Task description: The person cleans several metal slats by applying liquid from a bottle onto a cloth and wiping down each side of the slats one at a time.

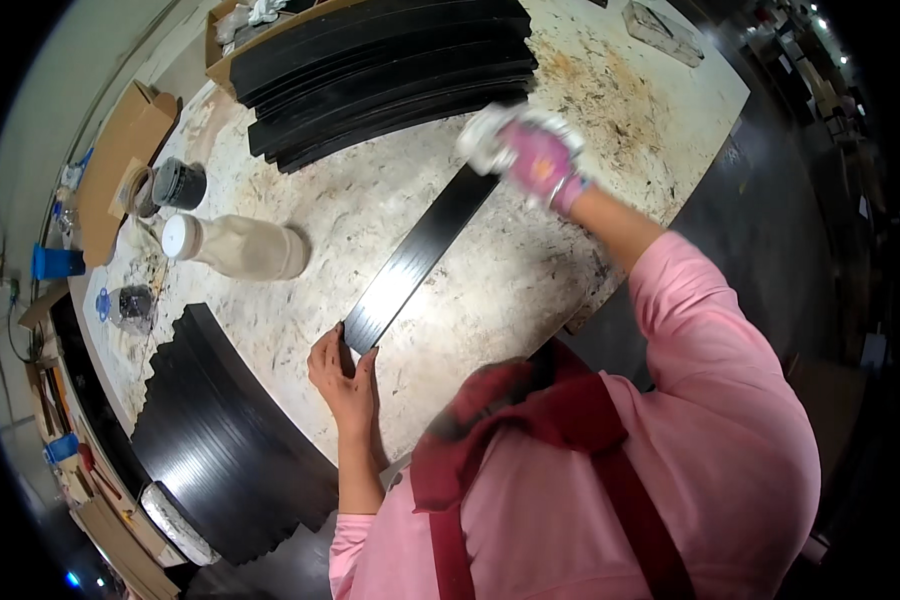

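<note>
A long, flat black strip [415, 258] lies slantwise across the worktable, its near end shining. My bare left hand [344, 378] grips that near end, thumb on one edge and fingers on the other. At the far end, my right hand [542, 160] wears a pink glove and presses a bunched white cloth [487, 140] over the strip. The cloth hides the strip's far tip, and motion blurs it slightly. Beyond lies a stack of similar black strips [380, 70]. More black strips [232, 440] lie side by side at the left.
The stained white worktable [470, 310] has its right edge beside a dark floor. On the left stand a milky bottle with a white cap [240, 247], a dark jar [180, 184] and a small container [132, 305]. A whitish block [663, 33] rests at the far right.
</note>
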`<control>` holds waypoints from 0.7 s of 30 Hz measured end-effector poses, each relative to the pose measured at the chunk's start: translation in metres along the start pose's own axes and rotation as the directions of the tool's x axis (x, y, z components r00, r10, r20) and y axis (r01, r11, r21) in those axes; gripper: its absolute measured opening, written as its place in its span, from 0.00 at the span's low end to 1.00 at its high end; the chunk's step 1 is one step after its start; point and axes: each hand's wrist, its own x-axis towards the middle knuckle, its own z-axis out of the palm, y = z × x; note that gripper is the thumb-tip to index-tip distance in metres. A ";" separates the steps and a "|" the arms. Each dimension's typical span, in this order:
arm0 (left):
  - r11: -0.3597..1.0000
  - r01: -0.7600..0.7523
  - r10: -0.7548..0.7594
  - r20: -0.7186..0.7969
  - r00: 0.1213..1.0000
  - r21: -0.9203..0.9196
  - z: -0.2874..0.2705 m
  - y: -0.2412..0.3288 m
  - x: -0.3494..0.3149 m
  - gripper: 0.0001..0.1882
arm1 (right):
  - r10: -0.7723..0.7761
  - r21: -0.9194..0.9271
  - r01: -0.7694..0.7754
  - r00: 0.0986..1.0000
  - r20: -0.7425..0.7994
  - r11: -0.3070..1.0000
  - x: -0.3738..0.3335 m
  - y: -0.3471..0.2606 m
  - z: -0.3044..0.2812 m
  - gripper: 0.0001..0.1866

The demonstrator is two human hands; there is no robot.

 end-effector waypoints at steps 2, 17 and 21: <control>0.998 -0.044 0.043 -0.028 0.999 -0.043 -0.001 0.000 0.002 0.31 | 0.310 0.315 -0.365 0.927 0.212 0.876 0.019 0.048 -0.041 0.10; 0.998 -0.065 0.065 -0.020 0.998 -0.012 -0.003 0.003 0.003 0.30 | 0.329 0.213 -0.341 0.940 0.087 0.916 -0.011 0.103 -0.030 0.12; 0.974 -0.204 0.210 -0.053 0.976 0.099 -0.003 0.014 0.005 0.32 | 0.471 0.455 -0.409 0.882 -0.024 0.791 -0.048 0.092 -0.080 0.21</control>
